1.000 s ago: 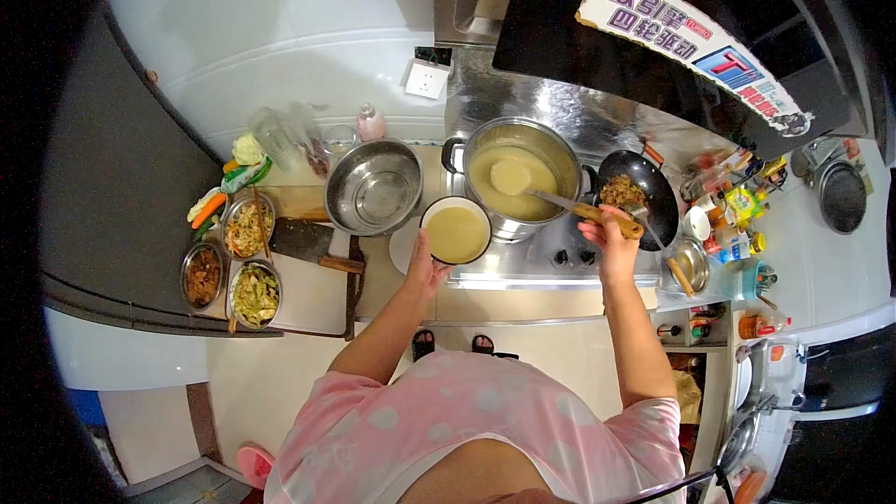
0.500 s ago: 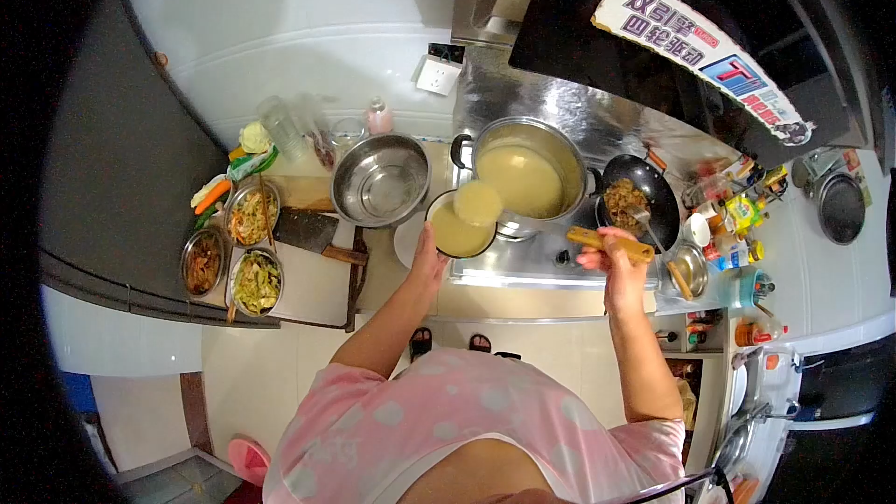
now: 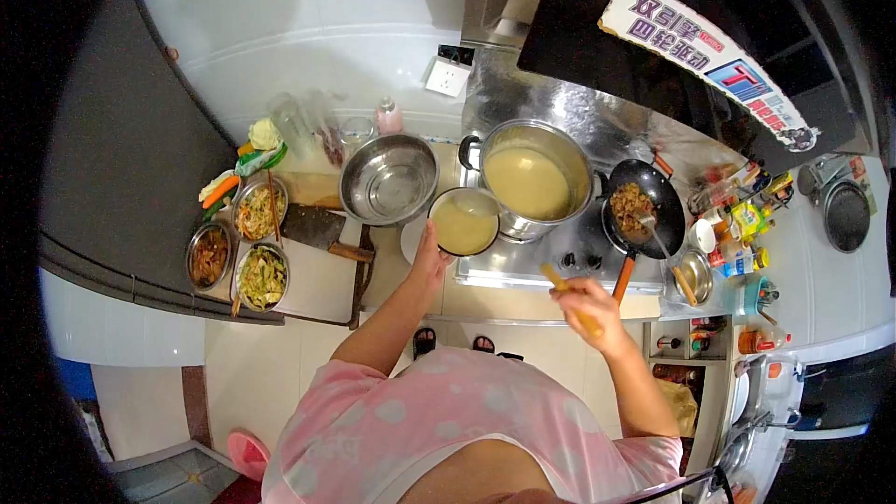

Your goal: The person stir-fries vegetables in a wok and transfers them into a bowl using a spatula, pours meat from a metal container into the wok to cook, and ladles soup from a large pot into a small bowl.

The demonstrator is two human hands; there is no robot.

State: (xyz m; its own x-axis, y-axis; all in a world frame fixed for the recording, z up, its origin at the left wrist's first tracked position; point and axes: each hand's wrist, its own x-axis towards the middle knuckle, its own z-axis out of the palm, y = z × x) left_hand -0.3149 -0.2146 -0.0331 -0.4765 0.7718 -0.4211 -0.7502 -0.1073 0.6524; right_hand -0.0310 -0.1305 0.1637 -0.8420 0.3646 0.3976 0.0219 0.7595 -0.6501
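My left hand (image 3: 429,263) grips the side of a dark-rimmed bowl (image 3: 464,255) that holds pale yellow porridge-like liquid (image 3: 460,233). A ladle is in my right hand (image 3: 590,313), its fingers wrapped round the wooden handle (image 3: 554,276). The ladle's bowl lies over the far side of the bowl in my left hand; its shaft barely shows. Just beyond stands a large steel pot (image 3: 530,133) on the stove, containing the same pale liquid. Right of it, a black wok (image 3: 665,198) holds browned chopped food (image 3: 631,205) with a spatula (image 3: 659,235) in it.
A steel basin (image 3: 387,149) stands left of the pot. Farther left are several dishes of food (image 3: 262,278), a cleaver (image 3: 313,227) and a white cutting board (image 3: 317,282). Seasoning bottles (image 3: 747,219) crowd the right side by a small steel bowl (image 3: 693,275).
My right hand has moved left and nearer to me, turning the ladle's handle. The ladle's bowl, full and raised before, is now tipped over the bowl. The wok's handle has come into sight.
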